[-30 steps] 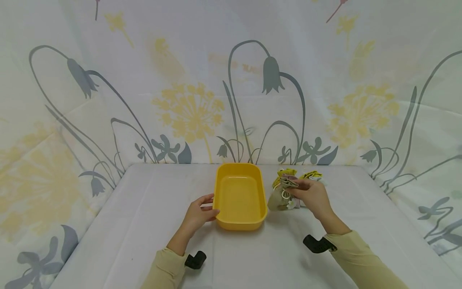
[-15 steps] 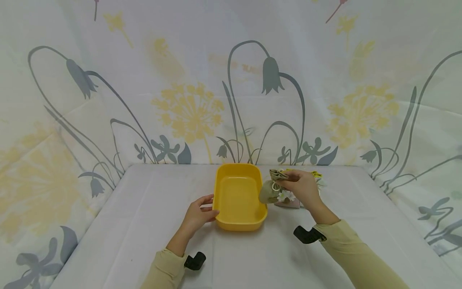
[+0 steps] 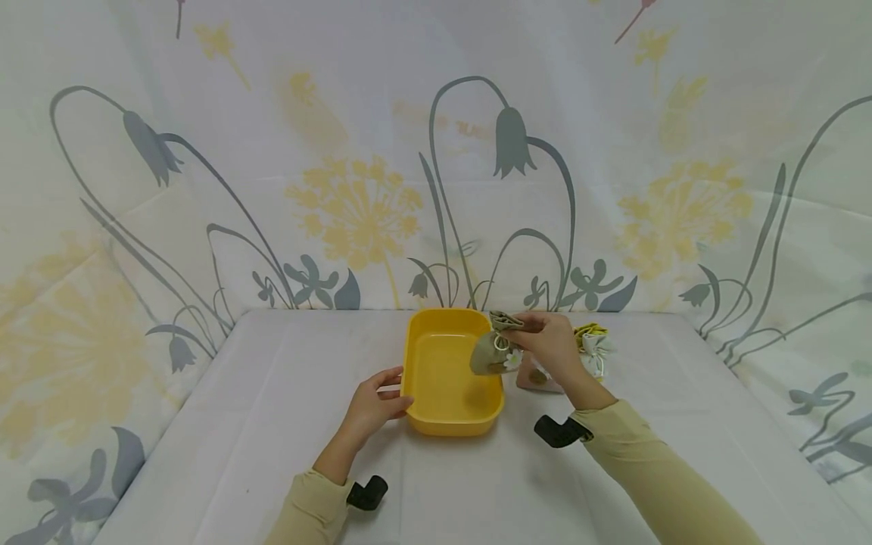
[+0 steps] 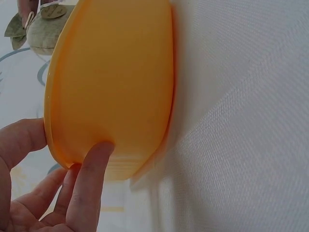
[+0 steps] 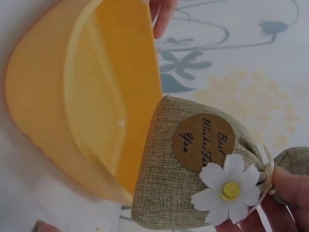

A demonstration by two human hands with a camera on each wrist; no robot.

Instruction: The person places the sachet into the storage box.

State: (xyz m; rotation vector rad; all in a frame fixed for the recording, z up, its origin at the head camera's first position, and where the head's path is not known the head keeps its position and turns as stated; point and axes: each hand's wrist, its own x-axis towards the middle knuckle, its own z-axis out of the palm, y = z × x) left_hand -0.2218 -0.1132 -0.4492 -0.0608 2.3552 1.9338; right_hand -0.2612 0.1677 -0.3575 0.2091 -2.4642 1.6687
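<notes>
Right hand: my right hand (image 3: pixel 548 347) pinched the gathered neck of a burlap pouch (image 3: pixel 495 353), fingers (image 5: pixel 289 186) curled round the tie cord; the pouch hung clear of the surface, over the right rim of the yellow tray (image 3: pixel 417 412).
Left hand: my left hand (image 3: pixel 373 403) gripped the tray's left rim near its front corner, thumb on the rim and fingers (image 4: pixel 91 179) against the outer wall.
Tray: it sat toward the far edge of the white surface (image 3: pixel 272 424), about midway between the left and right edges.
Pouch markings: I saw a round brown label (image 5: pixel 203 141) with script and a white daisy (image 5: pixel 228 189) on its face.
Nearby: a pinkish pouch (image 3: pixel 534 378) lay just right of the tray, under my right hand; a pouch with a yellow top (image 3: pixel 591 344) stood beyond it toward the far right.
In the way: nothing lay between the held pouch and the tray's floor.
Backdrop: flower-printed cloth (image 3: pixel 354 204) rose behind the far edge.
Hard to tell: my hand covered most of the pinkish pouch; the label script was only partly legible.
</notes>
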